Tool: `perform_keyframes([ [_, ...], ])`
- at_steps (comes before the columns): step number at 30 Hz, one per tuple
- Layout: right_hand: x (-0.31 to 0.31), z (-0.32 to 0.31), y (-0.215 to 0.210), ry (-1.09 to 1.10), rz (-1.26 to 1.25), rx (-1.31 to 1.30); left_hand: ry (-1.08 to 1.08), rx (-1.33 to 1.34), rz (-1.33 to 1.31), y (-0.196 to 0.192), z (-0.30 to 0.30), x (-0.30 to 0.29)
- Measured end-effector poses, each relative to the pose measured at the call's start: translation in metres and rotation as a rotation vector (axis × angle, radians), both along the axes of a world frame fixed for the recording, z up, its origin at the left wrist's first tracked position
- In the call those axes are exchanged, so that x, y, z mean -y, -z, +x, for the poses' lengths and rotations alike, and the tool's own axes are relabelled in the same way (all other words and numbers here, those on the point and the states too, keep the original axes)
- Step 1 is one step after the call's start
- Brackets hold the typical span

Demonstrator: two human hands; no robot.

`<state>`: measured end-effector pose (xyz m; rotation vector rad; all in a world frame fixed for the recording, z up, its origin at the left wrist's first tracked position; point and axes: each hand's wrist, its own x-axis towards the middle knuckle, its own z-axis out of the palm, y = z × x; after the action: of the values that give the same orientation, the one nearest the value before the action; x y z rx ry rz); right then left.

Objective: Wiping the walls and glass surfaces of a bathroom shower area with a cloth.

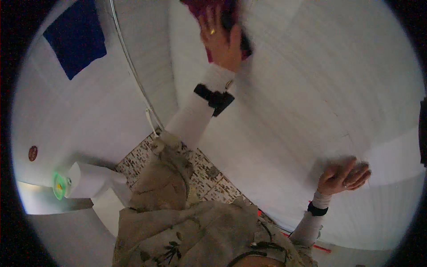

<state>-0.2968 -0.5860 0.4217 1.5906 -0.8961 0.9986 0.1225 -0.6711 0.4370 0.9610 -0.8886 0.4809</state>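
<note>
Maroon cloth (pixel 195 7), open white surface (pixel 284 98) alongside.

Left head fisheye; faces down over wearer's torso (pixel 178 236) toward white surface (pixel 284 111), close by.

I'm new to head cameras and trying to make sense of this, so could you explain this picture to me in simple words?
There's no robot here: it's a person's two bare hands, seen from a wide fisheye camera on their head. That lens bends straight edges and darkens the corners.

The left hand, at the top, lies flat over a dark red cloth-like piece on a broad pale surface. The right hand is over that surface too, fingers loosely curled, with nothing visible in it; I can't tell whether it touches. Both wrists wear black bands.

A dark blue piece shows at upper left, and patterned flooring below.
</note>
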Motion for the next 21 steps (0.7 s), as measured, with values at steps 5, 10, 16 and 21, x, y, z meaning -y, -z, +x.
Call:
perform_keyframes([
  [5, -0.001, 0.007, -0.002, 0.030, -0.005, -0.041, -0.018, -0.316, 0.020, 0.164, 0.023, 0.015],
  [10, 0.004, 0.023, -0.010, 0.012, -0.018, -0.073, 0.031, -1.037, 0.298, 0.339, -0.018, 0.010],
  [16, 0.006, 0.034, -0.010, 0.050, 0.006, -0.086, 0.337, -1.674, 0.368, 0.427, -0.069, -0.022],
  [21, 0.003, 0.031, -0.013, 0.006, 0.010, -0.088, 0.530, -1.671, 0.275, 0.407, -0.063, -0.024],
])
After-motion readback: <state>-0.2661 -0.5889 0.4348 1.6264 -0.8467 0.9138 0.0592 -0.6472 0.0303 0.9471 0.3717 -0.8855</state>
